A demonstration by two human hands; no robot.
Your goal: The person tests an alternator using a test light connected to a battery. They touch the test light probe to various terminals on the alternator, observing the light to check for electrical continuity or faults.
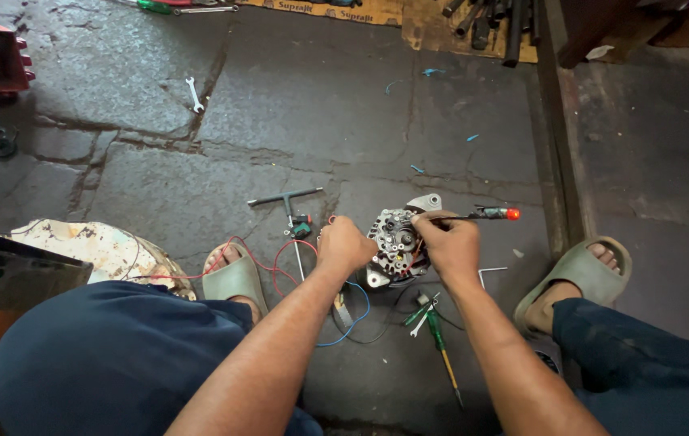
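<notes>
The stone floor (296,105) is dark, cracked and stained, and carries everything here. At its middle, between the person's two sandalled feet, sits an alternator (397,246), a round metal housing with its inner parts exposed. The left hand (344,246) rests against the alternator's left side with its fingers curled in; whether that grip has closed on anything I cannot tell. The right hand (451,242) is at the alternator's right edge, its grip pinched shut on a slim test probe (473,215) that has a red tip at its right end and lies level across the top of the housing. A T-handle wrench (289,202) lies just left of the left hand. Red wires (268,258) loop across the floor near the left foot. A green-handled screwdriver (441,347) lies near the right forearm. Far left, a small spanner (193,94) lies well apart from the rest.
</notes>
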